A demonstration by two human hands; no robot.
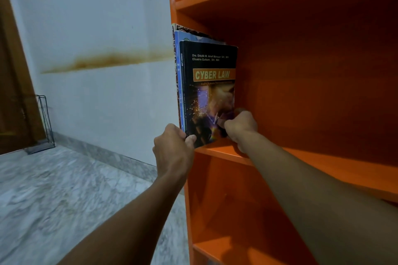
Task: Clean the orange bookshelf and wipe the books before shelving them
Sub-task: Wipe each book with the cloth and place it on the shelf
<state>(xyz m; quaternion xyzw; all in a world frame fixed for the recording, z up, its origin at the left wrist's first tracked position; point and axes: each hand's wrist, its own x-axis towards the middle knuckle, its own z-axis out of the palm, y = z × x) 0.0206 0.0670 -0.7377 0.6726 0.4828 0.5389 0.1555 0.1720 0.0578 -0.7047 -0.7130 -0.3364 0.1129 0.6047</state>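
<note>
Cyber Law book [206, 84], a black paperback with an orange title band, stands upright at centre frame, at the left end of a middle board of the orange bookshelf [323, 170] that fills the right half of the picture. It is the nearest of three books. A blue book [177, 54] and a patterned book [174, 28] stand behind it, against the shelf's side wall.

At lower centre, the left hand [172, 148] grips the bottom of the spine, thumb pressed on the front cover and fingers wrapped out of sight behind. The right hand [241, 129] is curled tight at the cover's lower far corner. Whether it pinches the cover or holds something small and dark cannot be told.

The book looks light and thin, with a glossy, likely slippery, flexible cover that seems to buckle near the right hand. It is best held by the spine and bottom edge, not the loose cover corner.

In the left half of the frame are a pale wall with a brown stain [103, 61], a wire rack [44, 122] and a marbled floor [64, 189].
</note>
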